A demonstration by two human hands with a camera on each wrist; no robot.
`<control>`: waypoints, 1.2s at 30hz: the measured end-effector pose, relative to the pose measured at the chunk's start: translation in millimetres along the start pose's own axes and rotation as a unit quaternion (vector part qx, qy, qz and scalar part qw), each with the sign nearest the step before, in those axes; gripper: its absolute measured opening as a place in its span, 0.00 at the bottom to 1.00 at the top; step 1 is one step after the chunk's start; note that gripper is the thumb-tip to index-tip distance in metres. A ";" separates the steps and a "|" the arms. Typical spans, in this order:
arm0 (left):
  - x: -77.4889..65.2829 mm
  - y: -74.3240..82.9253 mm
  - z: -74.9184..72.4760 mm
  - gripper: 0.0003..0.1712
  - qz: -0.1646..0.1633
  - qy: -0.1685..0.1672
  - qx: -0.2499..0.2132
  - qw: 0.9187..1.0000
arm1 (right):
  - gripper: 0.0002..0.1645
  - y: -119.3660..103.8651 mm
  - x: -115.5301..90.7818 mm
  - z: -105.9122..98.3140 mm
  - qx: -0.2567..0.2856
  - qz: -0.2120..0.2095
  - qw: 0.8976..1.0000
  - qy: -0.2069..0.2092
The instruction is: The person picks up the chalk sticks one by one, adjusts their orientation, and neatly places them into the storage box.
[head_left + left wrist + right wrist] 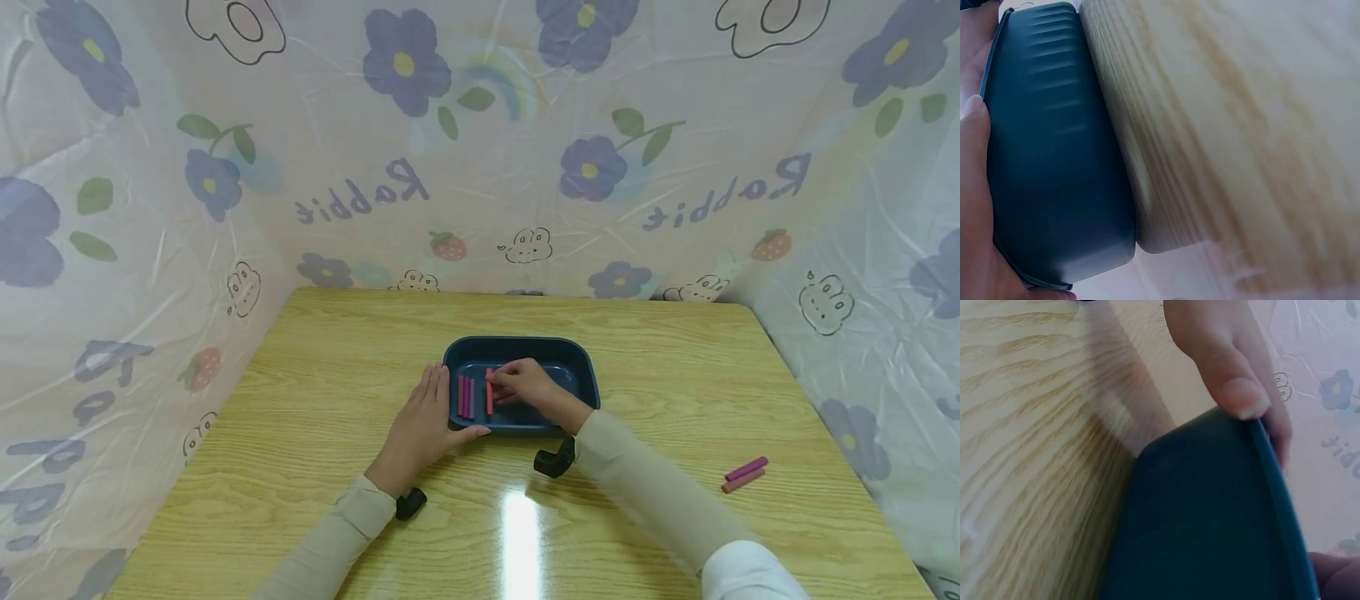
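Observation:
A dark blue tray point(525, 430) stands on the table. My left hand point(424, 421) rests against its left end, fingers straight along the side and thumb at the front rim; the right wrist view shows that thumb point(1244, 397) on the rim's corner. Inside the tray, my right hand point(528, 385) pinches a red stick point(490, 400), standing a little apart from several pink and purple sticks point(466, 398) side by side at the left end. The left wrist view catches the tray's outer wall point(1054, 162), which hides the inside.
Two more sticks, one purple point(747, 468) and one dull pink point(744, 481), lie together on the wooden table point(322, 358) at the right. A patterned cloth point(495, 192) hangs behind and on both sides. Each wrist carries a black camera mount point(555, 458).

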State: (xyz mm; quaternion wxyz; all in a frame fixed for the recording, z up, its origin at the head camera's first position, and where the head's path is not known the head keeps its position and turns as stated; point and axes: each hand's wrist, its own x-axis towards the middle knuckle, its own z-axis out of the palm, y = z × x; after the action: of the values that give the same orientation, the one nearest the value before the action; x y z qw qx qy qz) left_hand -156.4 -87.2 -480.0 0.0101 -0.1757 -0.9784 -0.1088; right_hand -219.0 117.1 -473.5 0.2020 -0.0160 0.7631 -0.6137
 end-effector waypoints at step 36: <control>-0.9 -0.7 -1.0 0.70 0.007 0.007 -0.001 1.000 | 0.11 0.7 13.1 20.5 -0.065 0.025 0.997 0.028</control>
State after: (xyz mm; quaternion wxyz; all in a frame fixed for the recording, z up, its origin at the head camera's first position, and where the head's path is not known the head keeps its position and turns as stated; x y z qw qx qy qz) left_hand -155.8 -88.4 -479.2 0.0174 -0.1819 -0.9769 -0.1107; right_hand -224.1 94.7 -481.3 0.1947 0.0072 0.8071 -0.5574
